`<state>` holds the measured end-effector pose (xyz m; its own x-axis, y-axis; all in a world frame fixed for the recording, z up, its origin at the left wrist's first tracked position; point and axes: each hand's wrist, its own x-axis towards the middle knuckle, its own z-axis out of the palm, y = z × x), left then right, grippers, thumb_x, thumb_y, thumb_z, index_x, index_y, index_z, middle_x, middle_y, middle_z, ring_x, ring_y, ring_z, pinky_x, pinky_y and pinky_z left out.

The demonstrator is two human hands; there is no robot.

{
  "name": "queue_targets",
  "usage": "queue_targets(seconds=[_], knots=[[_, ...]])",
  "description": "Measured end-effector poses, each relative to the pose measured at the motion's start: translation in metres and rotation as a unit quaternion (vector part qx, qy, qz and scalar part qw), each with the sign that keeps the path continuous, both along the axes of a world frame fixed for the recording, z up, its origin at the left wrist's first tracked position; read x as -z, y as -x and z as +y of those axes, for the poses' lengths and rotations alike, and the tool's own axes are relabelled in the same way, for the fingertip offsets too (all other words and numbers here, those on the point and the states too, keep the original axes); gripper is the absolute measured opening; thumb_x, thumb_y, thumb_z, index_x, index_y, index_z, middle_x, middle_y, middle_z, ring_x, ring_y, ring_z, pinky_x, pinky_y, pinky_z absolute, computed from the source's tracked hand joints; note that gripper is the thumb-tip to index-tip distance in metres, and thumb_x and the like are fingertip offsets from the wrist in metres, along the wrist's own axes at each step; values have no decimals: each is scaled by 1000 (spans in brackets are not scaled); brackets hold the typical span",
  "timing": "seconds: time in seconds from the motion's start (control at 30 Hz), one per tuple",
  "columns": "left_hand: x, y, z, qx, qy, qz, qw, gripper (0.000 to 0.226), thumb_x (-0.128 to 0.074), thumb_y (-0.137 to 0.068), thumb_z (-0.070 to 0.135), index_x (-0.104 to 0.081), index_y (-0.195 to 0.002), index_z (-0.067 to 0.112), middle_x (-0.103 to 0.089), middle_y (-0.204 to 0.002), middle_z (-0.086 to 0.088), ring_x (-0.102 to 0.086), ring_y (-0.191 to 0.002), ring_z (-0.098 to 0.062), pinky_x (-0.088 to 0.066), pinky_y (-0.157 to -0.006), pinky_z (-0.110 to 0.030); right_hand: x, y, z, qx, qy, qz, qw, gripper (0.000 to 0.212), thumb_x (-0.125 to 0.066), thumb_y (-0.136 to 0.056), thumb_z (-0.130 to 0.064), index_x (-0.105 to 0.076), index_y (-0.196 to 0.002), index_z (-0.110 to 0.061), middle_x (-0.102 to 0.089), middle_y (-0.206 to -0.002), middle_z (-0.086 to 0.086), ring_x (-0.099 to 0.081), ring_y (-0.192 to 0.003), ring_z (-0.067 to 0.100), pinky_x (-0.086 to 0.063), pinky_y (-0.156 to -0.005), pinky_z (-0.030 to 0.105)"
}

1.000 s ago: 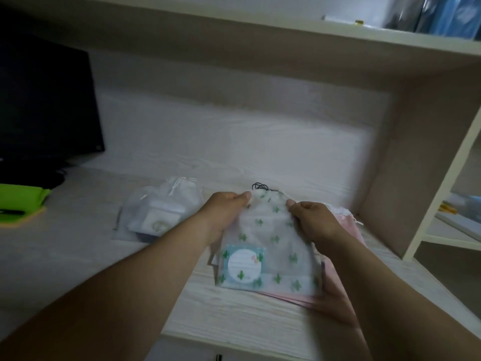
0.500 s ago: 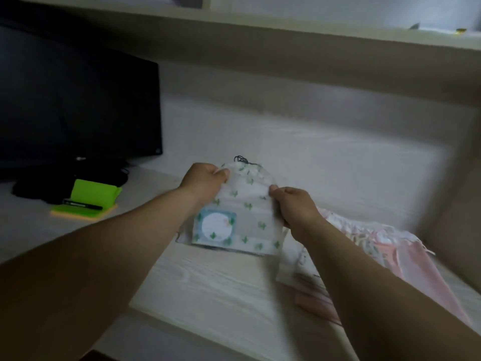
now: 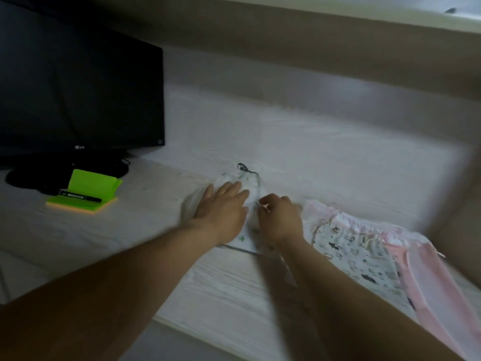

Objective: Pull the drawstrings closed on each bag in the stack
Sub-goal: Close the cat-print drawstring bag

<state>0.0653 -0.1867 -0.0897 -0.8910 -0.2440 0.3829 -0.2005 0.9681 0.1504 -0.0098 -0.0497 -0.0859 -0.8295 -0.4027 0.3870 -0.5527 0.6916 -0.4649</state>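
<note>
A frosted white bag with green cactus prints [image 3: 248, 182] lies on the desk, its dark drawstring bunched at the top. My left hand [image 3: 223, 209] lies flat on it with straight fingers, pressing it down. My right hand [image 3: 279, 218] is curled beside it and pinches a thin white cord near the bag's right edge. To the right lies the stack: a white bag with small cat prints [image 3: 356, 254] over a pink bag [image 3: 426, 274].
A black monitor [image 3: 78, 82] stands at the back left, with green sticky notes [image 3: 88, 191] and a black marker [image 3: 79, 197] in front of it. A shelf board [image 3: 312, 35] runs overhead. The desk's front edge [image 3: 208, 334] is near me.
The cactus bag was carried left and set down on the desk. My left hand let go and now lies flat on it; my right hand now pinches a cord. The view swung left.
</note>
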Motion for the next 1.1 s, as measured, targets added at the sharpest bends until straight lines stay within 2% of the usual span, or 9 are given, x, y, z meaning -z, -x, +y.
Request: queue_targets(seconds=[0.13, 0.27, 0.43, 0.53, 0.67, 0.8, 0.9, 1.0, 1.1], knots=[[-12, -4, 20, 5, 3, 106, 994, 51, -36, -107, 37, -34, -158, 29, -12, -172, 3, -11, -158, -19, -5, -127, -46, -11, -12, 28, 2, 79, 11, 997, 32, -52, -101, -31, -64, -130, -25, -60, -127, 6, -62, -113, 28, -52, -98, 43], [-25, -3, 75, 77, -48, 157, 983, 36, -48, -103, 33, -57, -137, 27, -43, -154, 4, -42, -139, -21, -29, -115, -40, -16, -11, 86, 19, 95, 5, 995, 30, -53, -102, -30, -64, -129, -22, -61, -123, 3, -63, -109, 22, -48, -90, 33], [-20, 21, 138, 128, -169, 76, 974, 28, -49, -103, 33, -58, -128, 24, -53, -135, 2, -54, -120, -23, -47, -101, -43, -13, 16, 172, 111, 103, -22, 988, 11, -57, -97, -28, -67, -100, -25, -65, -95, -1, -63, -90, 24, -49, -75, 33], [-13, 44, 159, 134, -226, 20, 965, 34, -48, -104, 34, -54, -136, 21, -49, -143, 1, -55, -118, -22, -50, -100, -41, -15, 29, 212, 152, 95, -31, 983, 27, -51, -85, -18, -34, -65, -23, -31, -59, -7, -37, -59, 19, -29, -54, 29], [-13, 67, 171, 132, -300, -3, 945, 31, -49, -105, 29, -53, -135, 20, -56, -138, -4, -62, -105, -26, -56, -92, -44, -19, 41, 234, 152, 95, -34, 983, 28, -50, -84, -7, -33, -65, -20, -27, -58, 0, -28, -55, 18, -21, -50, 30], [-14, 95, 181, 88, -292, -35, 952, 37, -50, -103, 32, -50, -138, 21, -59, -135, -7, -63, -103, -26, -57, -90, -43, -17, 63, 243, 183, 81, -83, 976, 15, -57, -94, -14, -49, -87, -25, -52, -77, -5, -50, -74, 17, -35, -64, 28], [-10, 113, 181, 46, -267, -79, 959, 46, -56, -100, 40, -49, -140, 17, -59, -136, -7, -60, -111, -27, -53, -98, -41, -12, 81, 244, 202, 14, -135, 970, 35, -58, -95, -14, -46, -63, -13, -48, -61, 1, -45, -58, 17, -31, -50, 29], [-4, 127, 178, 41, -301, -77, 950, 48, -61, -97, 37, -55, -134, 8, -62, -101, -4, -63, -88, -22, -55, -80, -34, -9, 92, 244, 188, 11, -159, 969, 33, -64, -94, -20, -57, -63, -10, -53, -62, 3, -48, -58, 14, -33, -49, 27], [-3, 134, 171, 40, -292, -96, 951, 56, -63, -95, 38, -59, -126, -8, -52, -69, -1, -49, -60, -17, -34, -53, -27, -9, 93, 248, 144, 40, -191, 970, 17, -77, -89, -19, -72, -77, -7, -63, -68, 2, -54, -54, 7, -40, -46, 19]])
